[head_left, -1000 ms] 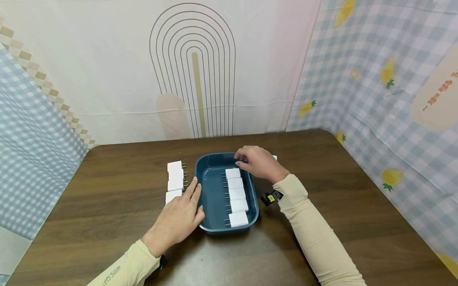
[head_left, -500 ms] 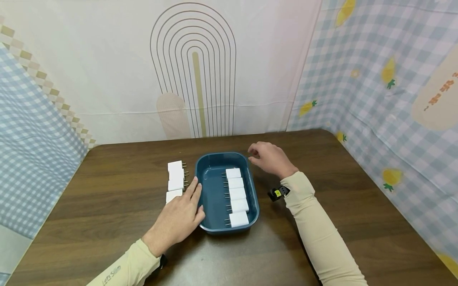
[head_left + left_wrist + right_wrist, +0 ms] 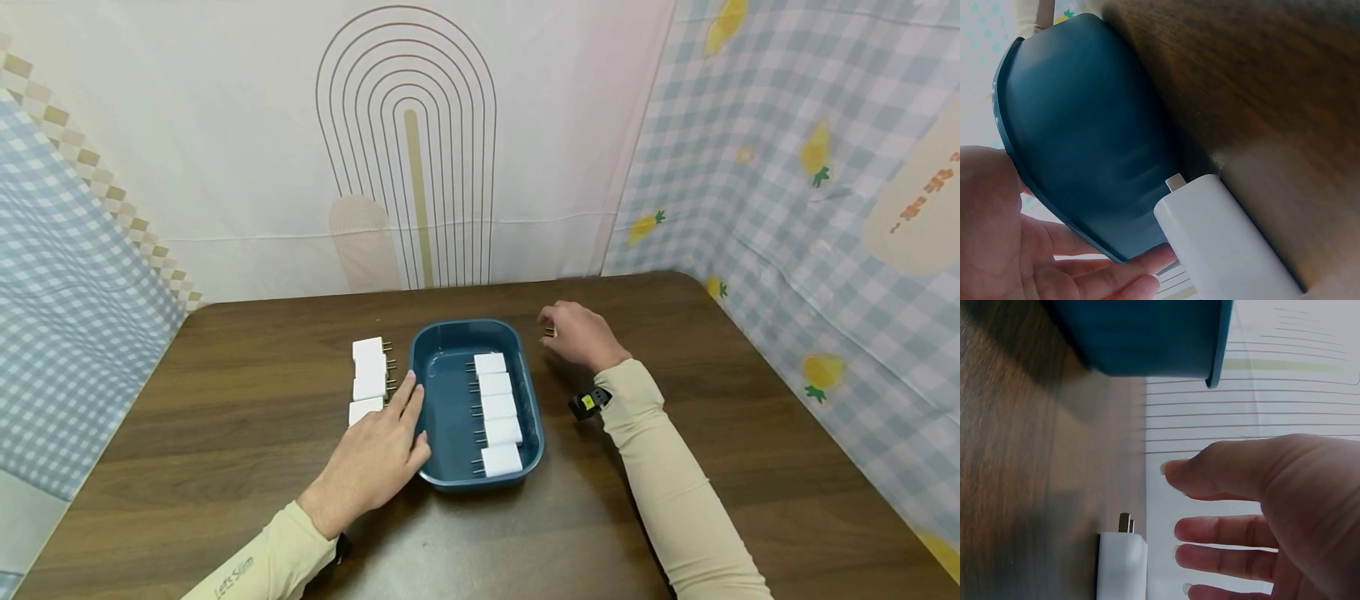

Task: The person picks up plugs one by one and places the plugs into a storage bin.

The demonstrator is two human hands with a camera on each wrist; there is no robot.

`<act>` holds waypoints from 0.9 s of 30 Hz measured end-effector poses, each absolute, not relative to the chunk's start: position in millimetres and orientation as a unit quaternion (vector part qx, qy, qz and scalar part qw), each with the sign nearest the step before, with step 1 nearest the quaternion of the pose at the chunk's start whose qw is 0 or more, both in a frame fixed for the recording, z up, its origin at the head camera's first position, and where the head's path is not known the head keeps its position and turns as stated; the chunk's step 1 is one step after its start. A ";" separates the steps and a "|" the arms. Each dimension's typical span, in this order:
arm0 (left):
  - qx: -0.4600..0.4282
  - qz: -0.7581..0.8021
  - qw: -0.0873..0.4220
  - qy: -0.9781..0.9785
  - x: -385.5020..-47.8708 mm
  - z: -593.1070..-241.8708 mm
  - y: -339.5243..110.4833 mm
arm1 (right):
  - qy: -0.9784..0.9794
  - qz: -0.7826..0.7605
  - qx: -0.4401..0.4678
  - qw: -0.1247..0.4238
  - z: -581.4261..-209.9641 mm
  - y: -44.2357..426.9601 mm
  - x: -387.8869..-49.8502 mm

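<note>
A dark blue tray (image 3: 448,433) holds several white plug adapters (image 3: 498,407) in a column along its right side, prongs to the left. My left hand (image 3: 369,458) rests at the tray's left rim with its fingers extended; in the left wrist view a fingertip lies by a white plug adapter (image 3: 1219,234) outside the wall. My right hand (image 3: 581,335) hovers to the right of the tray over another plug adapter (image 3: 1122,567), its thumb and fingers apart. That adapter lies on the table, mostly hidden by the hand in the head view, with its prongs showing.
To the left of the tray stands a column of white plug adapters (image 3: 368,367), partly covered by my left hand. The brown wooden table (image 3: 225,400) backs onto a patterned cloth (image 3: 247,167), and a checked cloth (image 3: 750,192) hangs at the right.
My right hand has moved right, from over the tray's far right corner to the adapter beside the tray. The left hand and the tray have stayed put.
</note>
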State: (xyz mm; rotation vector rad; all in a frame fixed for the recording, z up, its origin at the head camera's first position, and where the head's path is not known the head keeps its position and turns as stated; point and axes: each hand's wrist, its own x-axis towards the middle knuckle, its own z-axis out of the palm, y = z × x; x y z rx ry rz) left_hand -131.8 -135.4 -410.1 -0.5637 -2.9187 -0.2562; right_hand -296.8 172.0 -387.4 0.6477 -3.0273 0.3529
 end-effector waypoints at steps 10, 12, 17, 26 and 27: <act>-0.189 -0.083 0.078 -0.975 -131.8 -409.8 -135.3 | -0.977 0.102 0.185 -0.002 -393.3 178.0 -298.7; -0.189 -0.083 0.079 -0.975 -131.8 -409.9 -135.3 | -0.978 0.103 0.182 -0.002 -394.4 179.0 -298.8; -0.187 -0.083 0.078 -0.976 -131.7 -409.9 -135.2 | -0.979 0.100 0.178 -0.006 -395.8 180.6 -298.6; -0.187 -0.082 0.080 -0.976 -131.2 -409.5 -134.8 | -0.981 0.098 0.165 -0.023 -401.1 182.4 -300.5; -0.188 -0.081 0.081 -0.975 -131.2 -409.6 -134.8 | -0.981 0.098 0.163 -0.025 -401.9 182.4 -300.8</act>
